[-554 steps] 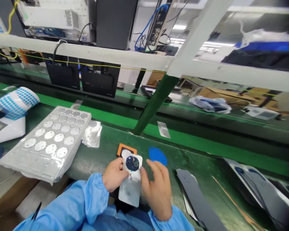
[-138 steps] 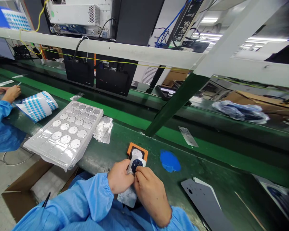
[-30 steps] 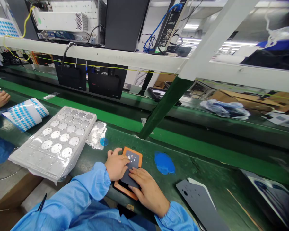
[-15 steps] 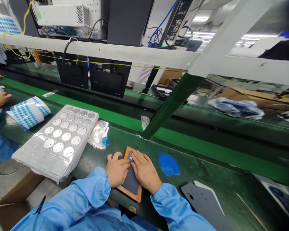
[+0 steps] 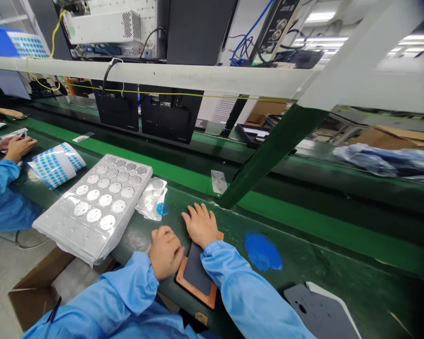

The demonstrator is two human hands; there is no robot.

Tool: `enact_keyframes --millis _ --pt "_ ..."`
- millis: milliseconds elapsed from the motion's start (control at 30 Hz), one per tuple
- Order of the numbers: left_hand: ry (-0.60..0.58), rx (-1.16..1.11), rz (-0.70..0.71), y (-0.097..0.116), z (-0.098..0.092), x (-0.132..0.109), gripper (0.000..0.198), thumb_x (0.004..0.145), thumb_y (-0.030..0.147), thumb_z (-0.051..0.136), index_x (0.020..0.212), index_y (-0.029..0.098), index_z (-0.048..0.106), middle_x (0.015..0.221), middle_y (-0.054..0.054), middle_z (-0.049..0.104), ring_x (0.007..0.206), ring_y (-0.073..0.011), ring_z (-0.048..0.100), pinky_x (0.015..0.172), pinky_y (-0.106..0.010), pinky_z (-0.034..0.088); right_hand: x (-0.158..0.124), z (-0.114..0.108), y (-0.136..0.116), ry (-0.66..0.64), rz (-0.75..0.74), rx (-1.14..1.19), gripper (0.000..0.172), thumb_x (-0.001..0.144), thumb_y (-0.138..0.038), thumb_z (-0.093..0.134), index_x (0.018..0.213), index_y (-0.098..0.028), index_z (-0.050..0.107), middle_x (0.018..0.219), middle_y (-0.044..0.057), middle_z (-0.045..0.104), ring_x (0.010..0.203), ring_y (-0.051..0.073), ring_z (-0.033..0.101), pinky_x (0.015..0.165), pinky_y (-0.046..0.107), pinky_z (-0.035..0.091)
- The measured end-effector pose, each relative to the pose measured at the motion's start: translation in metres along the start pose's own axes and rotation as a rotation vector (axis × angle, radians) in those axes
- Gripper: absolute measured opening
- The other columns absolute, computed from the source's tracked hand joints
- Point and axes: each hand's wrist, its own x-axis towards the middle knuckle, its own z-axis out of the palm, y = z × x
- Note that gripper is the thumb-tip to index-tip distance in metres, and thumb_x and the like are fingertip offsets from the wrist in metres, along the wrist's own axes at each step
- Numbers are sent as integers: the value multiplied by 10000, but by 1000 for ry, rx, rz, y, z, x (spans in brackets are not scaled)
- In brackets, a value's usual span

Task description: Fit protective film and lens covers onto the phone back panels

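An orange jig (image 5: 193, 288) lies at the front edge of the green bench with a dark grey phone back panel (image 5: 197, 273) seated in it. My right hand (image 5: 199, 223) lies flat on the far end of the panel, fingers spread and pointing away from me. My left hand (image 5: 165, 250) rests at the jig's left edge with its fingers curled under; whether they grip anything is hidden. Left of the hands lies a clear tray (image 5: 95, 202) of round silver lens rings, with a small stack of clear film pieces (image 5: 151, 197) beside it.
A blue patch (image 5: 263, 249) lies right of the jig. Grey panels (image 5: 321, 313) lie at the front right. A silver panel (image 5: 218, 181) rides the green belt behind a slanted green post (image 5: 268, 155). A co-worker's hands and a blue-dotted sticker sheet (image 5: 56, 162) are at left.
My right hand has slid forward along the panel to its far end and flattened out. My left hand has drawn back to the jig's left edge. The view has shifted a little left.
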Motion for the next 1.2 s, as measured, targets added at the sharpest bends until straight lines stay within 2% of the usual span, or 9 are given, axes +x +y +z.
enact_keyframes --millis 167,233,333,433,533,667,833,1033,1200 --pt "40 228 -263 -47 -36 51 455 824 366 679 1260 271 586 1368 -90 537 1281 -379 348 1011 -560 305 -5 -2 1 24 2 82 573 964 -588 374 1345 -188 527 1443 170 478 1416 369 285 1108 612 215" --pt "-55 288 -308 -60 -43 69 557 783 416 736 1301 298 566 1440 -82 477 1303 -385 315 1011 -566 301 -8 -11 -3 54 -21 119 541 970 -547 391 1319 -161 540 1407 188 505 1403 370 309 1105 595 239" --pt "-125 308 -288 -64 -47 78 412 805 422 720 1196 313 647 1434 -62 485 1311 -382 299 1001 -563 304 -15 -27 -10 109 -57 185 444 965 -480 449 1240 -159 585 1338 170 563 1375 330 365 1126 534 261" --pt "-77 315 -253 -59 -49 75 222 901 358 594 1068 267 710 1368 -76 544 1314 -376 296 1004 -559 305 -21 -41 -15 178 -60 265 327 948 -418 512 1170 -202 617 1309 109 598 1360 273 399 1158 473 252" --pt "14 214 -142 -45 -48 71 279 961 336 467 1092 264 703 1263 -79 617 1257 -333 392 1040 -534 318 -25 -49 -20 248 -7 369 320 920 -405 564 1175 -216 606 1284 89 620 1297 246 478 1121 431 342" --pt "36 42 79 -3 -29 65 337 966 353 465 1256 292 625 1169 -44 671 1166 -288 496 1054 -476 371 -40 -50 -21 268 99 536 430 961 -451 467 1312 -205 504 1078 56 706 890 160 676 790 301 548" --pt "-18 -139 173 46 2 65 513 885 342 616 1380 265 504 1211 -49 655 1151 -246 534 1031 -408 431 -74 -60 37 271 285 577 410 976 -459 361 1167 -171 582 944 59 725 770 161 688 670 274 549" --pt "-70 -189 -48 26 5 46 550 788 332 703 1302 210 551 1240 -102 612 1209 -293 508 1040 -450 399 -103 -95 134 371 560 282 417 829 -434 544 1112 -142 635 994 161 662 981 315 641 922 507 478" --pt "-115 -183 -143 13 15 6 514 757 393 716 1218 198 600 1169 -107 617 1127 -287 536 993 -434 432 -130 -81 97 314 371 216 386 857 -471 533 1058 -166 658 1131 180 634 1113 333 577 1004 515 440"
